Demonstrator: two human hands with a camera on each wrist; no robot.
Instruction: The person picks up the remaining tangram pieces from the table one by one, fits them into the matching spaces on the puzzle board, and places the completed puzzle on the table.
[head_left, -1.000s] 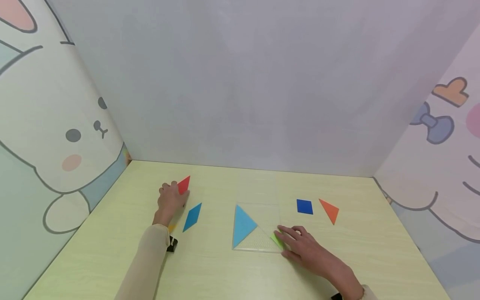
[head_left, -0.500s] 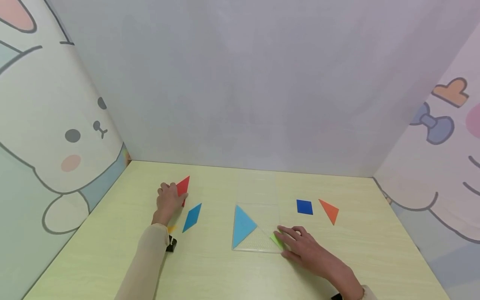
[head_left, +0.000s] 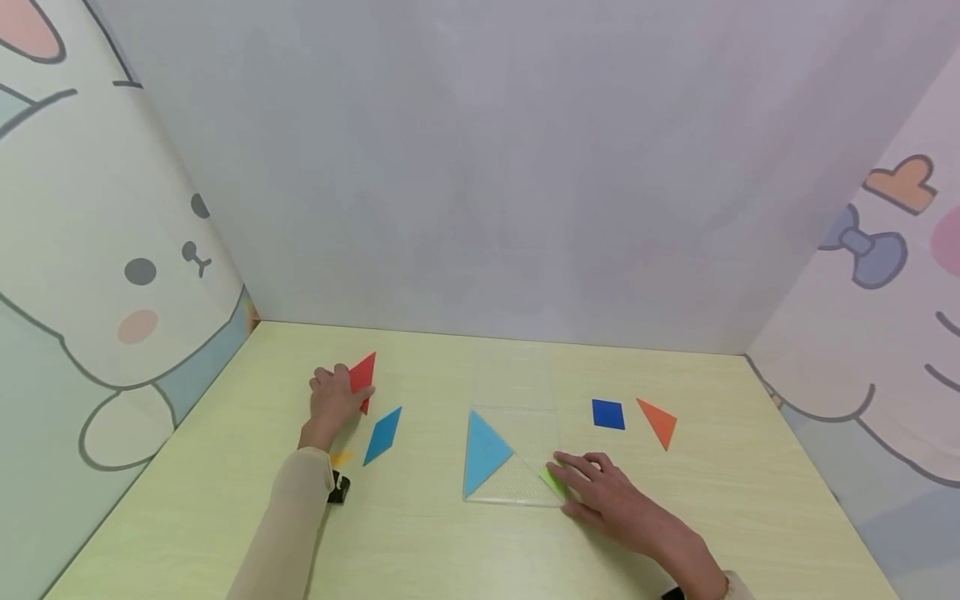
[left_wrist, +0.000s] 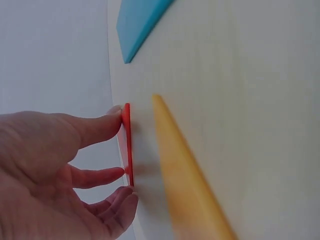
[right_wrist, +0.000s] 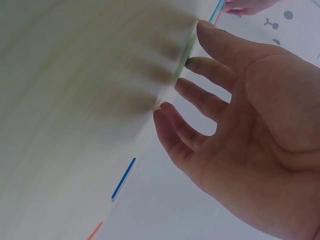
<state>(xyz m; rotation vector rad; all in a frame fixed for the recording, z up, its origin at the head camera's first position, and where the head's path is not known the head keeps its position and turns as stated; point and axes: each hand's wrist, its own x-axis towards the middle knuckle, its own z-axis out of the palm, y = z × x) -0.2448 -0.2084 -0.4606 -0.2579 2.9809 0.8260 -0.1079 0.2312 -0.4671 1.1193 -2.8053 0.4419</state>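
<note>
My left hand [head_left: 330, 404] pinches a flat red tangram piece [head_left: 362, 377] at the far left of the table; part of its outline is hidden behind the hand. In the left wrist view, the thumb meets one end of the red piece and the fingers the other. My right hand [head_left: 618, 504] lies at the right front corner of a clear plastic tray [head_left: 525, 429]. Its loosely bent fingertips touch a lime-green piece [head_left: 553, 481], mostly covered. A light blue triangle [head_left: 486, 454] fills the tray's left side.
Near my left wrist lie a blue parallelogram [head_left: 382, 436] and a yellow piece [left_wrist: 182, 180], partly hidden by the sleeve in the head view. Right of the tray are a dark blue square [head_left: 608, 414] and an orange triangle [head_left: 658, 423]. A plain wall panel [head_left: 480, 208] rises behind the table.
My left hand has shifted slightly left with the red piece, and more of that piece now shows. The right hand has stayed at the lime-green piece.
</note>
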